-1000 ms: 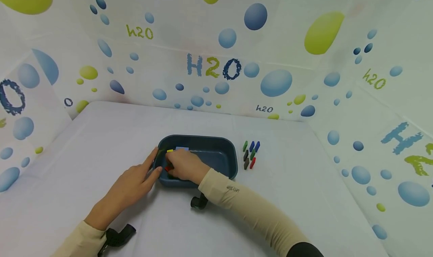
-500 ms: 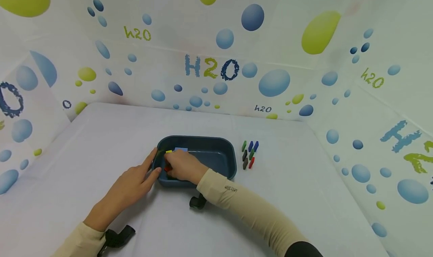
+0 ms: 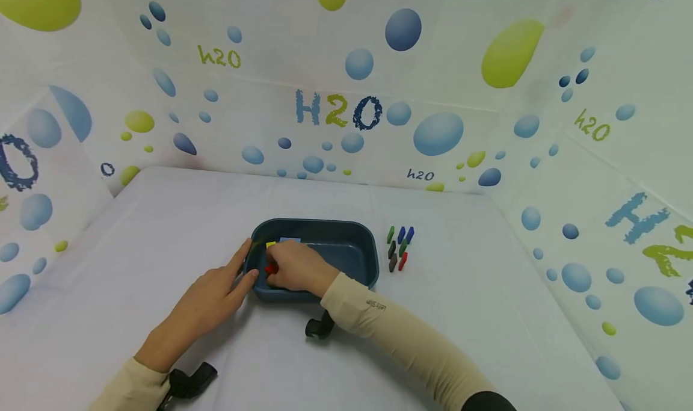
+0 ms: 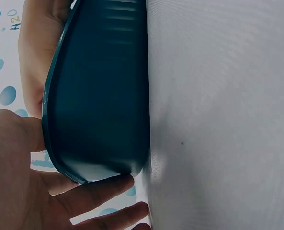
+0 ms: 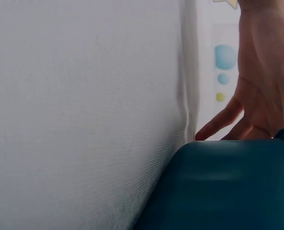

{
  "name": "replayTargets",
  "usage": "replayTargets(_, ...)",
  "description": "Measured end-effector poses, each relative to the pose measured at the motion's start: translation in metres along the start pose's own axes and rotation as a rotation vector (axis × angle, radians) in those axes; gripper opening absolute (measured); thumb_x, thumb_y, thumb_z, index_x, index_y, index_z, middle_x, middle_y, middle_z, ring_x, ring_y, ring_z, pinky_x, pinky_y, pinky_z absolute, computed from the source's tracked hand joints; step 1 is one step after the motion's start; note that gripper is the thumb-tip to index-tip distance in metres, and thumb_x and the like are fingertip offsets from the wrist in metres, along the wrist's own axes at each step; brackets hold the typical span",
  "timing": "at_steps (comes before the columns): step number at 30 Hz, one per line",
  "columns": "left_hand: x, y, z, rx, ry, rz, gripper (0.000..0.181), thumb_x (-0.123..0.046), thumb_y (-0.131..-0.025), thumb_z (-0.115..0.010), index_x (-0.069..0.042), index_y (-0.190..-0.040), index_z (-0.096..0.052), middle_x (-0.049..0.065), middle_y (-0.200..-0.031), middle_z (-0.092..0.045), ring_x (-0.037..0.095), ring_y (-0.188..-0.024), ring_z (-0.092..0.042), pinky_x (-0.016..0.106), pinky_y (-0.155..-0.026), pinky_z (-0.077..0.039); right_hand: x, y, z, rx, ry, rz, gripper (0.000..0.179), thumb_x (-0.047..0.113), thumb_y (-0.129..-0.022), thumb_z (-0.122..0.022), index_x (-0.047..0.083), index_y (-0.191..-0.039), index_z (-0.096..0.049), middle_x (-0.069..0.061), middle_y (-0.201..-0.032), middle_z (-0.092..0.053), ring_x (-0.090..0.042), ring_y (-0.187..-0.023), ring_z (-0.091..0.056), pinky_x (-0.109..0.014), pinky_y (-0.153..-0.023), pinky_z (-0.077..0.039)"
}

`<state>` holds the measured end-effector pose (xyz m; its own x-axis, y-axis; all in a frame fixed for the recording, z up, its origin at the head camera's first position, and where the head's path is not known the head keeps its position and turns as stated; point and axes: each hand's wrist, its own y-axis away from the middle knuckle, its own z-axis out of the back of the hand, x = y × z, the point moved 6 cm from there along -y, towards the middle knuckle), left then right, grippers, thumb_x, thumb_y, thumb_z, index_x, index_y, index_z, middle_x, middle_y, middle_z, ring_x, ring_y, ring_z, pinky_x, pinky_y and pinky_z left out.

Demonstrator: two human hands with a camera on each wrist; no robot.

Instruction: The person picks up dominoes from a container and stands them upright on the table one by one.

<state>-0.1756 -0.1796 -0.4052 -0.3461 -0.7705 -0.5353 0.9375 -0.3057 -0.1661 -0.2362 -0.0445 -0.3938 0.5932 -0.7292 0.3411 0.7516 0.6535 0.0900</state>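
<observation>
My left hand [image 3: 213, 295], fingers spread, steadies the tray [image 3: 349, 256]; my right hand [image 3: 301, 268] pinches a red block [image 3: 271, 269], where a light grip should serve.

The beige right sleeve [image 3: 406, 339] bears dark, apparently printed lettering [image 3: 376, 305].

White bubble-print backdrop [image 3: 292, 56], blue-green-navy H2O lettering [image 3: 337, 114], white cloth-covered table [image 3: 460, 315]
</observation>
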Motion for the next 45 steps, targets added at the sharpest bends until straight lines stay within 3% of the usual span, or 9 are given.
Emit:
replayTargets(5,0.001,-0.001,-0.001,0.002,0.001,0.001,0.07,-0.042,-0.111,-0.048,-0.004,-0.165,-0.024,0.028,-0.113,-0.07,0.039,-0.101,-0.069,0.055,-0.078,-0.053,-0.002,0.005,0.003,-0.038,-0.03,0.009,0.027,0.019,-0.092,-0.081,0.007,-0.114,-0.07,0.006,-0.084,-0.061,-0.009,-0.073,-0.056,-0.017,-0.062,-0.046)
replayTargets(10,0.001,-0.002,-0.002,0.002,-0.006,0.004,0.07,-0.041,-0.111,-0.05,-0.004,-0.165,-0.024,0.021,-0.101,-0.071,0.037,-0.099,-0.069,0.055,-0.078,-0.053,-0.005,0.013,0.01,-0.089,-0.074,0.022,0.03,0.018,-0.091,-0.082,0.006,-0.114,-0.067,0.004,-0.088,-0.063,-0.009,-0.074,-0.057,-0.016,-0.065,-0.047)
replayTargets(18,0.0,-0.002,-0.002,-0.001,-0.009,0.005,0.07,-0.038,-0.111,-0.051,-0.003,-0.165,-0.025,0.031,-0.12,-0.067,0.047,-0.108,-0.067,0.063,-0.086,-0.052,-0.011,0.028,0.022,-0.166,-0.171,0.012,0.032,0.016,-0.09,-0.084,0.006,-0.115,-0.066,0.004,-0.09,-0.062,-0.01,-0.078,-0.057,-0.014,-0.07,-0.048)
replayTargets(32,-0.002,-0.002,-0.003,0.016,0.003,0.01,0.07,-0.038,-0.111,-0.051,-0.002,-0.165,-0.023,0.034,-0.132,-0.061,0.05,-0.115,-0.063,0.066,-0.091,-0.05,-0.03,0.05,0.037,-0.309,-0.34,0.076,0.029,0.007,-0.089,-0.081,0.006,-0.114,-0.066,0.002,-0.096,-0.069,-0.01,-0.082,-0.062,-0.02,-0.075,-0.052)
replayTargets(45,-0.002,0.0,-0.001,0.02,-0.002,0.021,0.071,-0.038,-0.111,-0.049,-0.002,-0.165,-0.022,0.036,-0.134,-0.059,0.051,-0.117,-0.062,0.066,-0.092,-0.049,-0.04,0.067,0.049,-0.36,-0.352,0.079,0.027,0.005,-0.09,-0.078,0.006,-0.114,-0.067,-0.001,-0.1,-0.07,-0.014,-0.088,-0.065,-0.024,-0.078,-0.053)
